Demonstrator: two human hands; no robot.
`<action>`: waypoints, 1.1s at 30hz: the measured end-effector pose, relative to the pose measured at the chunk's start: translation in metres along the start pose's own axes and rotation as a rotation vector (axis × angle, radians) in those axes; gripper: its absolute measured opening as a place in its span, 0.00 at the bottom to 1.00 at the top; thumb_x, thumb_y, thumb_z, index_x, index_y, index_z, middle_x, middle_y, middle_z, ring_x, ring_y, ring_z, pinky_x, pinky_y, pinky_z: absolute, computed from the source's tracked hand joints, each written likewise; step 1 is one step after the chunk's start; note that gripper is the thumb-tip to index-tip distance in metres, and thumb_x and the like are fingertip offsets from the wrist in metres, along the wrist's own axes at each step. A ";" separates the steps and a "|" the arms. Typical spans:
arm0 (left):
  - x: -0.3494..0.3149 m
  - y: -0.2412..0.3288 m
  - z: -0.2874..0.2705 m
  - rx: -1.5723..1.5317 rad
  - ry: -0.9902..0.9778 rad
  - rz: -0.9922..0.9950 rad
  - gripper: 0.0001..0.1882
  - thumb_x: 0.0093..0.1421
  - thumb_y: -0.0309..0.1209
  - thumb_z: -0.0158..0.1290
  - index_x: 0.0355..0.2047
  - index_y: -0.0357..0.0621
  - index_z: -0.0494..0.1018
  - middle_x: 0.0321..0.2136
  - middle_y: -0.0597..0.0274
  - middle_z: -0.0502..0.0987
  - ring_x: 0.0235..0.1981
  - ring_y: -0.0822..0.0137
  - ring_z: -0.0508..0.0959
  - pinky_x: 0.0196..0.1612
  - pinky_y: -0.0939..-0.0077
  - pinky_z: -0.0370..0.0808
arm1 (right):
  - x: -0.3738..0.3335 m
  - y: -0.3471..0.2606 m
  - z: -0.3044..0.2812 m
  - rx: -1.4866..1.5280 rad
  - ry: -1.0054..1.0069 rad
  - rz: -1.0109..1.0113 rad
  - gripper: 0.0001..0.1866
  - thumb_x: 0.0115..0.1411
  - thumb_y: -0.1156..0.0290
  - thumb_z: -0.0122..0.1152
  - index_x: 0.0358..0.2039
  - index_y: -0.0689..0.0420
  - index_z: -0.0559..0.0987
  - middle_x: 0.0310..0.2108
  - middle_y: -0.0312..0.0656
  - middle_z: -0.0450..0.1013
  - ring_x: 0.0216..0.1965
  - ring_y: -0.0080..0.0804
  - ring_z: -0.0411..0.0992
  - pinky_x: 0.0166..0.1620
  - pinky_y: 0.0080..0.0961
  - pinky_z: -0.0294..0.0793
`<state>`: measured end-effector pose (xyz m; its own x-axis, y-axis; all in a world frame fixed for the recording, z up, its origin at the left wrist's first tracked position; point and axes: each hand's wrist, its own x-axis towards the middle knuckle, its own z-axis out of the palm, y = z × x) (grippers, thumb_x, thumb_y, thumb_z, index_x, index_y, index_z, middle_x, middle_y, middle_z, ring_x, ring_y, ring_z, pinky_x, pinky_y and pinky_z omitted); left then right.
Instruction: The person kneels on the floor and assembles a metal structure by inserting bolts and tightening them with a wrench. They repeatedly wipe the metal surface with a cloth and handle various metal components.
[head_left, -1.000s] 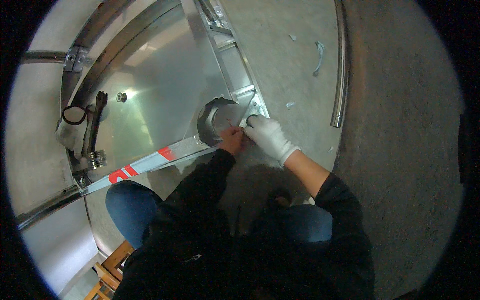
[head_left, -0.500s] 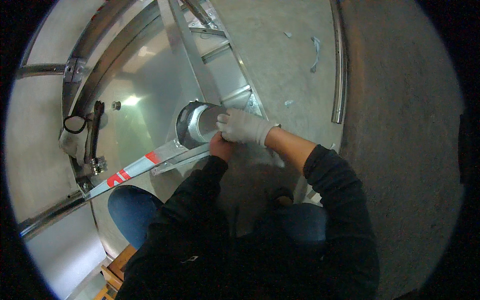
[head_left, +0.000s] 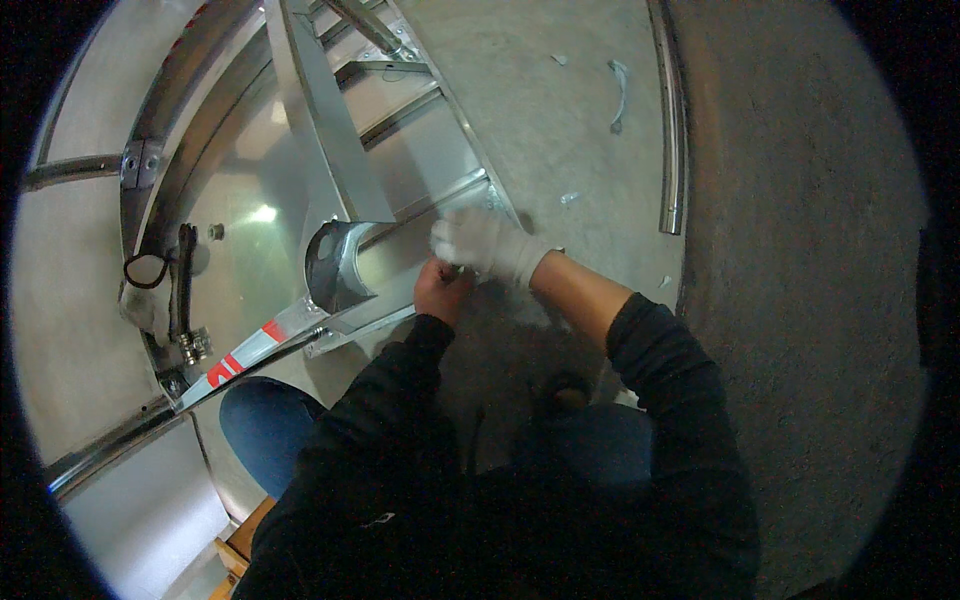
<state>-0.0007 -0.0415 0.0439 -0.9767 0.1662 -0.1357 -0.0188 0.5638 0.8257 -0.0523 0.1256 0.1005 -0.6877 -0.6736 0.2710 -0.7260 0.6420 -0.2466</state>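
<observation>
My bare left hand (head_left: 443,292) is closed, its fingertips up against my right hand. What it pinches is small and mostly hidden. My right hand (head_left: 488,246), in a white work glove, is slightly blurred. Its fingers are curled in beside the left thumb, around something I cannot make out. Left of both hands, and apart from them, is a metal bracket (head_left: 330,265) with a rounded cut-out, at the end of a long metal beam (head_left: 315,120). A flat bar with red and white marking (head_left: 245,355) runs from the bracket down to the left.
A curved metal frame with shiny sheet panels (head_left: 250,180) spreads across the left. On it lie a dark wrench-like tool (head_left: 184,280), a small nut-like part (head_left: 216,231) and a white glove-like cloth (head_left: 142,305). A metal tube (head_left: 672,150) lies on the floor at right, near plastic scraps (head_left: 618,95).
The beam and its bracket have shifted left, away from my hands. The view has also moved slightly. My hands stay close together, the right one now blurred.
</observation>
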 end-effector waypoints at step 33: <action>0.010 0.039 -0.006 0.803 -0.250 0.202 0.07 0.54 0.30 0.50 0.31 0.40 0.67 0.35 0.49 0.73 0.31 0.48 0.75 0.33 0.56 0.72 | -0.204 0.041 0.054 0.410 0.459 1.450 0.19 0.54 0.57 0.55 0.40 0.59 0.76 0.38 0.54 0.73 0.41 0.50 0.71 0.43 0.37 0.69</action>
<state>-0.0125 -0.0223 0.0778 -0.8675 0.4451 -0.2223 0.3992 0.8894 0.2227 0.0575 0.2694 -0.0152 -0.7667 0.6159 -0.1815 0.5182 0.4266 -0.7413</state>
